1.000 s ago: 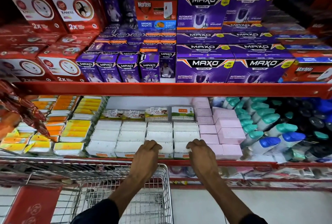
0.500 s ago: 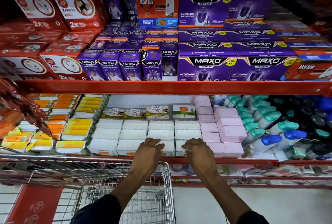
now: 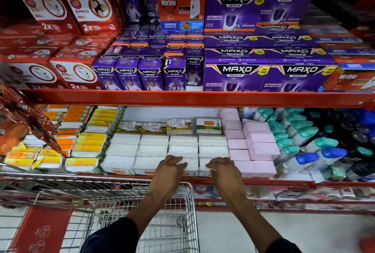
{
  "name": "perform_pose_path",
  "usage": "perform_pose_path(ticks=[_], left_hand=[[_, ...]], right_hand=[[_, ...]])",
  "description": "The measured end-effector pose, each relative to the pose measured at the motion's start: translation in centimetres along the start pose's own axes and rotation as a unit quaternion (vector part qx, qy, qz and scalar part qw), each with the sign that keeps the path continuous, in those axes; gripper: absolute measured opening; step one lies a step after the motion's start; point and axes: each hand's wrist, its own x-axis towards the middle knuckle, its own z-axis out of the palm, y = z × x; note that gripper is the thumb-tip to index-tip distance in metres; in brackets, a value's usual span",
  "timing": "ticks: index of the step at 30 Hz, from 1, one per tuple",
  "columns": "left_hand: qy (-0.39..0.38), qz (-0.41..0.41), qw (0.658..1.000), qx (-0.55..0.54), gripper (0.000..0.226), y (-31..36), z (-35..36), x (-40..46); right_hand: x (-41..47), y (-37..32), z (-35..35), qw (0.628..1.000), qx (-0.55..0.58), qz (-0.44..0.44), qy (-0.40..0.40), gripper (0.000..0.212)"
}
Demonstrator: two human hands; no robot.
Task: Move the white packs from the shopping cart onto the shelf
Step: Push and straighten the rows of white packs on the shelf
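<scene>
White packs (image 3: 182,147) lie in several rows on the lower shelf (image 3: 121,177), in front of a row of labelled cotton-bud boxes. My left hand (image 3: 168,173) lies palm down on a front-row white pack (image 3: 191,168), fingers curled over its top. My right hand (image 3: 225,173) is curled over the neighbouring front-row pack (image 3: 203,166). Both thumbs are hidden. The wire shopping cart (image 3: 188,196) stands right below my forearms, against the shelf edge. I see only bare wire mesh in the part of it that shows.
Pink boxes (image 3: 261,149) sit right of the white packs, and beyond them bottles with teal and blue caps (image 3: 310,147). Yellow and orange packs (image 3: 89,143) fill the left. Purple Maxo boxes (image 3: 235,76) and red boxes (image 3: 77,74) fill the upper shelf (image 3: 182,98).
My hands have drawn slightly closer together on the front-row packs. The view has shifted a little; nothing else has moved.
</scene>
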Motion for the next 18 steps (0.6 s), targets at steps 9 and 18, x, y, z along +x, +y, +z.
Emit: perform_pose_path(ticks=[9, 18], left_hand=[[0.044, -0.014, 0.999, -0.013, 0.036, -3.4, -1.3, -2.1], [0.041, -0.123, 0.991, 0.029, 0.034, -11.7, -5.2, -6.3]], right_hand=[[-0.3, -2.8, 0.2, 0.999, 0.025, -0.023, 0.026, 0.045], [2.2, -13.3, 5.6, 0.982, 0.012, -0.165, -0.088, 0.074]])
